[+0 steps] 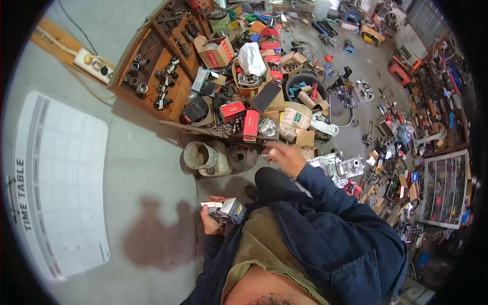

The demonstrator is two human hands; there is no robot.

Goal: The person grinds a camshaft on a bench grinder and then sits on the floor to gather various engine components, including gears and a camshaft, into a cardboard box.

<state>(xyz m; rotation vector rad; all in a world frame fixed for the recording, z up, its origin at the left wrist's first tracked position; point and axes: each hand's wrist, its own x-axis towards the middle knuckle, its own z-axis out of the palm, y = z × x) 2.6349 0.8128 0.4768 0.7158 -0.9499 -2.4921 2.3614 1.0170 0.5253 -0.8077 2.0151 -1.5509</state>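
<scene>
We have the left hand (pixel 209 222) curled around a small black-and-white carton (pixel 233 210), its fingers and thumb closed on the sides. The carton sits tilted just in front of our dark blue jacket (pixel 330 229), with a pale flap showing at the end nearest the hand.

Our right hand (pixel 286 158) reaches out by the front of the bench (pixel 208 132), fingers partly bent and slightly spread; we cannot tell whether anything small is between the fingertips. Near it, at the bench's front edge, a red box (pixel 251 125) lies beside a bundle in clear plastic (pixel 267 127). Behind these we see a dark-topped carton (pixel 267 96), a white plastic bag (pixel 251 60) and a black tub (pixel 319 84) with parts and boxes inside.

Below the bench edge, to the left of the right hand, a dirty open bucket (pixel 197 155) stands next to a translucent container (pixel 241 158). To the right of our right arm is a silvery metal casting (pixel 339 170). On our left, a wooden rack (pixel 147 66) holds metal parts, and a white chart (pixel 68 183) hangs on the wall.
</scene>
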